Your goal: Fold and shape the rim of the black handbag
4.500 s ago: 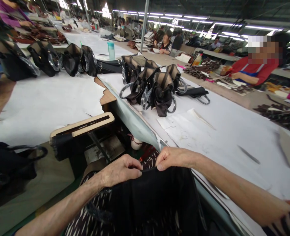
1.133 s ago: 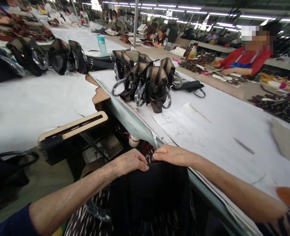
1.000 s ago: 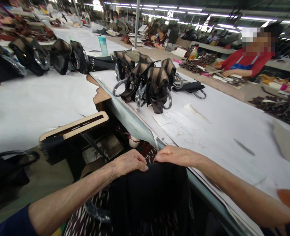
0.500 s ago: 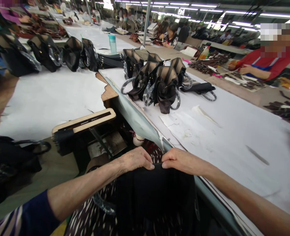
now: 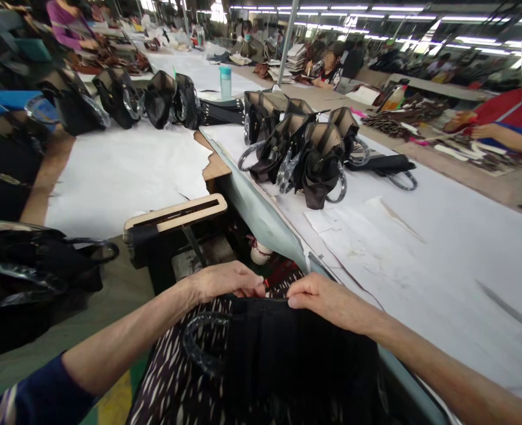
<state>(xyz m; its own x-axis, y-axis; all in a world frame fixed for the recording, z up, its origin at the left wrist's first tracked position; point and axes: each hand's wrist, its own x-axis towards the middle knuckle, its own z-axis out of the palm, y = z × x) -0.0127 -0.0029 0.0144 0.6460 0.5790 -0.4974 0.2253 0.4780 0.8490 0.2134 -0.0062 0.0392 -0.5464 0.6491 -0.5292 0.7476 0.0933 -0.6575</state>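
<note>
A black handbag (image 5: 300,354) lies across my lap, its plastic-wrapped handle (image 5: 199,345) sticking out to the left. My right hand (image 5: 323,297) pinches the bag's top edge between thumb and fingers. Just left of it, my left hand (image 5: 234,280) is closed, fingertips pressed together slightly above the same edge. A tiny red-orange spot shows beside those fingertips; whether the hand holds anything is too small to make out. Under the bag is patterned dark cloth (image 5: 172,378).
A wooden-topped stand (image 5: 190,212) rises ahead on the left. Several black bags (image 5: 320,156) stand on the white-covered table (image 5: 420,283); others (image 5: 70,103) line the left table, with more (image 5: 39,265) near my left side. A turquoise bottle (image 5: 225,84) and a co-worker in red (image 5: 504,121) are farther off.
My left hand has come off the bag's top edge and shifted left, opening a wider gap between the hands. My right hand still grips the edge. The view has turned left.
</note>
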